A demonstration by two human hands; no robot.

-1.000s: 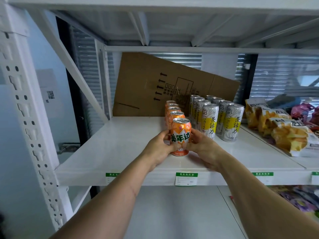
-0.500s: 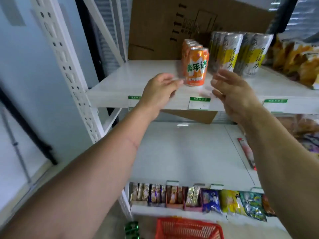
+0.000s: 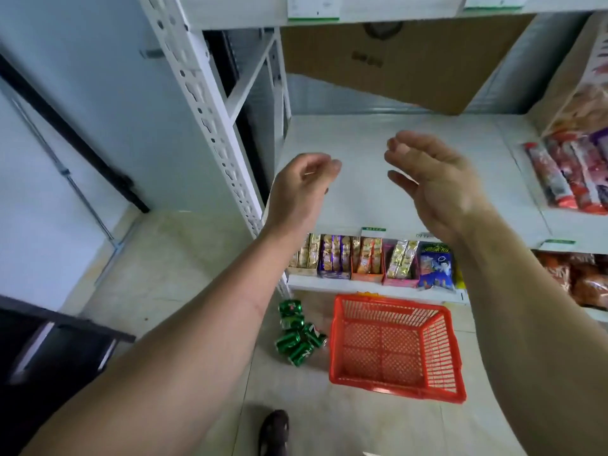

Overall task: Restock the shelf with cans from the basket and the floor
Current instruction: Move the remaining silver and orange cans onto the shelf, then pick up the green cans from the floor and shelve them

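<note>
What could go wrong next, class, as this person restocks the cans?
1. The green cans lie loose on their sides on the floor; they might roll or get kicked by the shoe.
2. The basket looks empty, so reaching there wastes a move.
3. Both hands are empty.

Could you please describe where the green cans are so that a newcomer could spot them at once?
Look down at the tiled floor in front of the white shelving unit. Just left of the empty red basket lies a small heap of green cans, tipped on their sides. They are the only cans visible.
</note>
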